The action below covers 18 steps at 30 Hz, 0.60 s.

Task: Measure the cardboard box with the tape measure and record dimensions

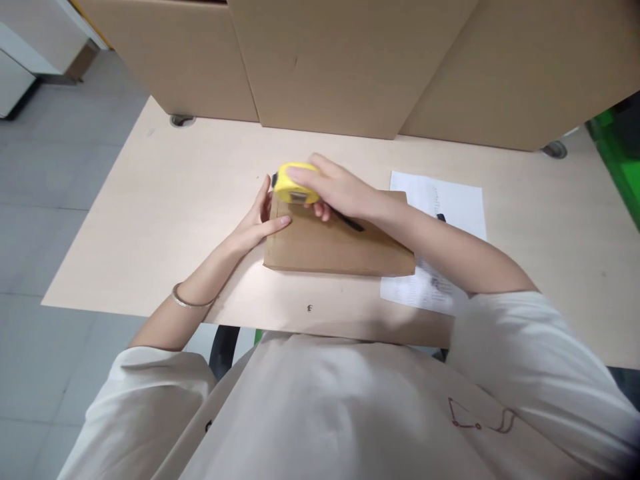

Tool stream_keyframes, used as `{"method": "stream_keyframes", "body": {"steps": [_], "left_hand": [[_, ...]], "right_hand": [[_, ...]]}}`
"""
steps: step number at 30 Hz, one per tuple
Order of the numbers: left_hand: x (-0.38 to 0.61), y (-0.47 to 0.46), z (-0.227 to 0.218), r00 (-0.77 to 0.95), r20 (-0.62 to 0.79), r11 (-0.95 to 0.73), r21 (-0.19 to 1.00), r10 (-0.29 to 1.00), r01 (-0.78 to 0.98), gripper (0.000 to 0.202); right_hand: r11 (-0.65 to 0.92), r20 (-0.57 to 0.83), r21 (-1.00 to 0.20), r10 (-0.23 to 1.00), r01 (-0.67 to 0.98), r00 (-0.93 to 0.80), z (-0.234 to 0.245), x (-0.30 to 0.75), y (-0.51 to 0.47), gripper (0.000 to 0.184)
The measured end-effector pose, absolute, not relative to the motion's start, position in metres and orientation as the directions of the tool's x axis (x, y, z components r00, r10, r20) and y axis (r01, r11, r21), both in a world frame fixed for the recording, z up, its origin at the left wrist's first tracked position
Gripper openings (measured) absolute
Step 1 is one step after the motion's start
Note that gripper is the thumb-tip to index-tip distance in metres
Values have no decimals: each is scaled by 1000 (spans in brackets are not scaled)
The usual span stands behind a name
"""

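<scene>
The right hand [333, 187] is curled around a blurred yellow tape measure [295, 183] above a cardboard box [340, 247] on the table [175, 180]. The left hand [253, 227] rests half open against the box's left end, some fingers hidden. The forearm partly covers a sheet [465, 200], print illegible; 3 cartons [345, 60] are cut off.

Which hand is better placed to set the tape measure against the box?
Probably the right hand: it grips the yellow tape measure by the cardboard box, while the left hand touches the box's left end.
</scene>
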State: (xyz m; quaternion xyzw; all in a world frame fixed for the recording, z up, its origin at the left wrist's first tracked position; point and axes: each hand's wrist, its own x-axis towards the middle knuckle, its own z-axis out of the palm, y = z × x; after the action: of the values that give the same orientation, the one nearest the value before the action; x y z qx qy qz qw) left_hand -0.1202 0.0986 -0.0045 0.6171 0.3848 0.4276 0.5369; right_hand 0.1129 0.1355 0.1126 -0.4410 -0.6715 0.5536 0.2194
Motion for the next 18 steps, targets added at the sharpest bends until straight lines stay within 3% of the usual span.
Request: {"method": "stream_keyframes", "body": {"steps": [2,4,8,12,18], "left_hand": [[-117,100,-5,347,151,-151,988,926,-28,70],[-114,101,-4,328,177,-167,984,928,-58,67],[-110,101,-6,302,149,-141,989,941,-48,83],[-112,101,-7,266,130,-140,990,955,21,98],[-118,99,0,271,138,-177,976,953,128,103]], "right_hand": [[45,-219,-907,798,419,-561,110,88,143,58],[104,-209,-883,785,457,-583,108,76,147,62],[162,-159,-876,793,455,-588,111,81,150,63],[120,-149,-900,819,419,-555,110,115,153,58],[-2,-131,-928,938,374,-320,99,226,148,44]]}}
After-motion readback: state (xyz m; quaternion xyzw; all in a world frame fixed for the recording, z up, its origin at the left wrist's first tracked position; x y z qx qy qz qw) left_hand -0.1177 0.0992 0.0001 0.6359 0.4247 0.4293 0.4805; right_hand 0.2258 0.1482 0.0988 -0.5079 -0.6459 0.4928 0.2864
